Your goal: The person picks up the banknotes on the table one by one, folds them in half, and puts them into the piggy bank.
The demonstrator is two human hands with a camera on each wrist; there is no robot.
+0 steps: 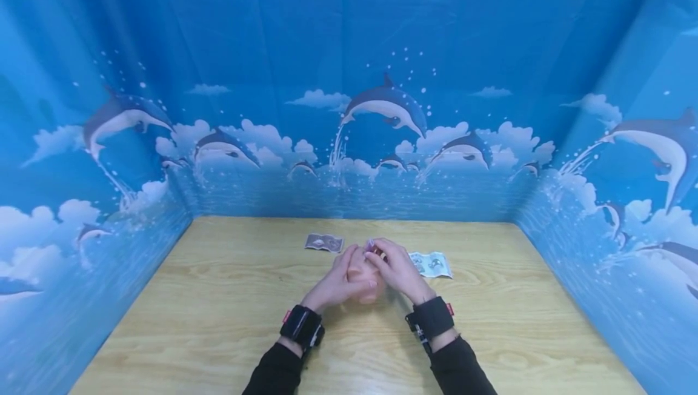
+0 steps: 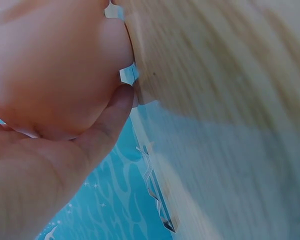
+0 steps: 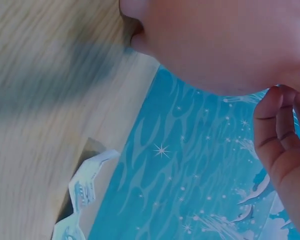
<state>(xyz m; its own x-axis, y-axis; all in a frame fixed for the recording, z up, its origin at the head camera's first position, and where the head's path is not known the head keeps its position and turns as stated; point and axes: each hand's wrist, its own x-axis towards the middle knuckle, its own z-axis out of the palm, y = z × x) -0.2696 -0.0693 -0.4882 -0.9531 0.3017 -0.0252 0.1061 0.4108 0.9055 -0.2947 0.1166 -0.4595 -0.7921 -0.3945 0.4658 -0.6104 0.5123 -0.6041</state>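
Observation:
A rounded, smooth pink piggy bank (image 1: 364,275) with stubby feet is between the two hands at the middle of the table. My left hand (image 1: 337,283) holds it from the left, its thumb (image 2: 107,117) along the lower side near a foot. At its top, my right hand (image 1: 397,269) has its thumb and fingers bent together around a small purplish piece (image 1: 369,248); I cannot tell what this is. In the right wrist view, the curled fingers (image 3: 270,117) are right at the pink surface.
A creased brownish banknote (image 1: 324,242) lies behind the left hand. To the right of the right hand lies a creased pale blue-green banknote (image 1: 431,264). The wooden table (image 1: 229,310) is bordered at the back and sides by a blue dolphin-print curtain (image 1: 262,189).

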